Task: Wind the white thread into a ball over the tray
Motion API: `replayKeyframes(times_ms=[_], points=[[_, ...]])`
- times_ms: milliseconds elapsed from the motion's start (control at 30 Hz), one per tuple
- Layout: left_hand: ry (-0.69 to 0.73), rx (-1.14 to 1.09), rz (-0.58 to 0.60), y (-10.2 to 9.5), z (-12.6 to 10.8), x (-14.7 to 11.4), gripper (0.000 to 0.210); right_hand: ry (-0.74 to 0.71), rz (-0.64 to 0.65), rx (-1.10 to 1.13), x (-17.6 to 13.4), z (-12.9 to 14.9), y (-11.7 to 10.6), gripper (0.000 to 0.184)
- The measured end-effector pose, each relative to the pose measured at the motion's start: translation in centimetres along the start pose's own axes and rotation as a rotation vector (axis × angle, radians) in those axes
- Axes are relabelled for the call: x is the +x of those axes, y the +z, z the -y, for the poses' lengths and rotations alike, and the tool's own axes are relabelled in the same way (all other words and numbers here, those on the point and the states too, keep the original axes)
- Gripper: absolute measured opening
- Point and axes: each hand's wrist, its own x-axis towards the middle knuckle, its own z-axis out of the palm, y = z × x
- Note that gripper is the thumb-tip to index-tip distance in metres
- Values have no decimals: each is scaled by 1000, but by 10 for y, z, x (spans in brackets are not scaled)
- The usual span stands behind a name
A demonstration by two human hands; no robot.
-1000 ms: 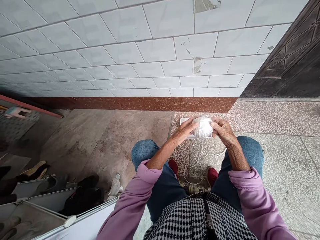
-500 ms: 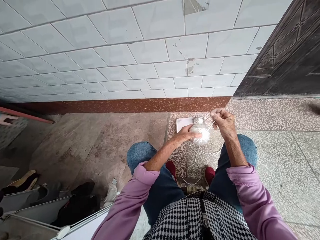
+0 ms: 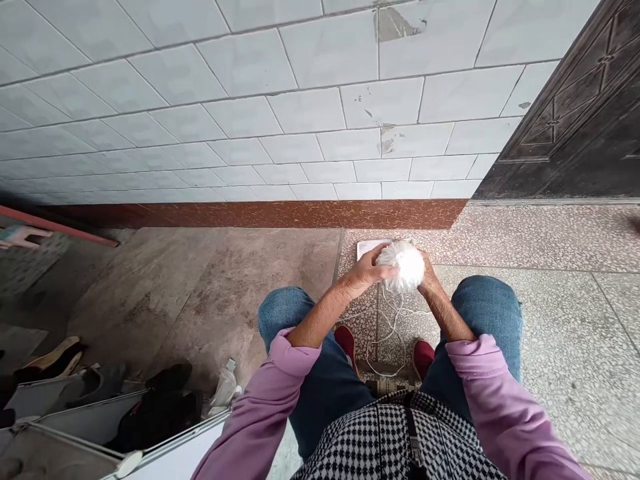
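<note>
A round ball of white string (image 3: 406,268) sits above the floor between my knees. My left hand (image 3: 373,267) is closed around its left side, with the thumb across the near face. Against the ball's right side is my right hand (image 3: 426,272); its fingers are behind the ball and hidden. Loose white string (image 3: 395,327) hangs below the ball and lies in loops on the floor between my feet. A white tray (image 3: 367,248) on the floor is partly covered by my left hand and the ball.
A white tiled wall (image 3: 300,140) with a red-brown base strip rises in front. A dark carved door (image 3: 575,133) is at the right. Shoes (image 3: 160,407) fill a rack at lower left, near a crumpled clear plastic piece (image 3: 225,387). A pink stool (image 3: 27,235) stands far left.
My right hand has moved from pinching the string right of the ball to behind the ball's right side. The ball has turned and risen slightly towards me. My left hand keeps its hold.
</note>
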Motion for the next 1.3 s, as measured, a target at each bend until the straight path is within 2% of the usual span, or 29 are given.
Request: replayKeyframes(times_ms=[200, 333, 467, 567, 667, 767, 867, 1000, 1067, 1167, 1300], points=[[94, -97, -164, -10, 1, 6, 81, -7, 45, -99, -13, -4, 9, 47], [216, -109, -240, -14, -4, 10, 82, -45, 166, -230, -23, 9, 8, 52], [304, 28, -398, -22, -11, 14, 81, -152, 311, -413, -34, 29, -4, 52], [328, 213, -442, -26, -13, 14, 85, -267, 348, -540, -41, 51, -24, 45], [270, 296, -380, -25, -13, 11, 86, -388, 358, -597, -44, 77, -43, 39], [186, 311, -276, -21, -13, 9, 87, -361, 410, -611, -44, 98, -52, 43], [90, 349, -187, -18, -14, 8, 93, -305, 452, -615, -37, 115, -49, 46], [-18, 325, -64, -14, -15, 6, 90, -347, 470, -574, -14, 127, -37, 46], [-44, 283, 19, -12, -16, 5, 82, -349, 486, -521, -1, 124, -31, 47], [-61, 223, 125, -10, -16, 2, 70, -274, 496, -384, 13, 105, -25, 50], [-78, 183, 157, -11, -13, 0, 67, -140, 427, -208, 20, 70, -23, 54]])
